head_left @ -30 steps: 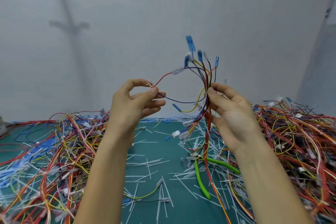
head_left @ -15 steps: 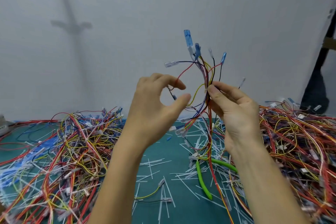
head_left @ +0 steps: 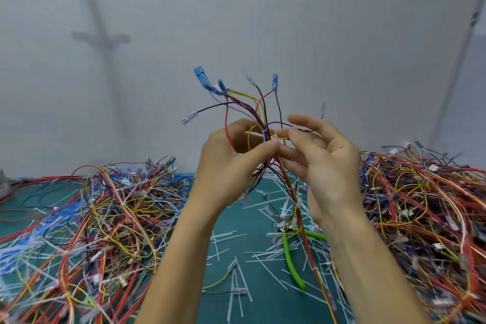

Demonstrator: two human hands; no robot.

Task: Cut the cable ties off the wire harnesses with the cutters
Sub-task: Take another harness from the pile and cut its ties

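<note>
I hold one wire harness [head_left: 252, 105] upright above the table, its red, yellow, black and blue wires fanning out to blue and clear terminals. A white cable tie [head_left: 265, 132] wraps the bundle just above my fingers. My left hand [head_left: 231, 163] pinches the bundle below the tie with thumb and fingers. My right hand [head_left: 320, 160] is beside it, fingers spread and touching the wires at the same spot. The cutters [head_left: 292, 255], with green handles, lie on the green mat [head_left: 236, 258] beneath my right wrist, in neither hand.
A big tangled pile of harnesses [head_left: 105, 223] covers the mat's left side, and another pile [head_left: 420, 213] the right. Several cut white tie strips [head_left: 236, 287] litter the mat between them. A grey wall stands close behind.
My left hand has let go of a single red wire, swung right and closed on the bundle by the tie. My right hand's fingers have spread from their earlier pinch.
</note>
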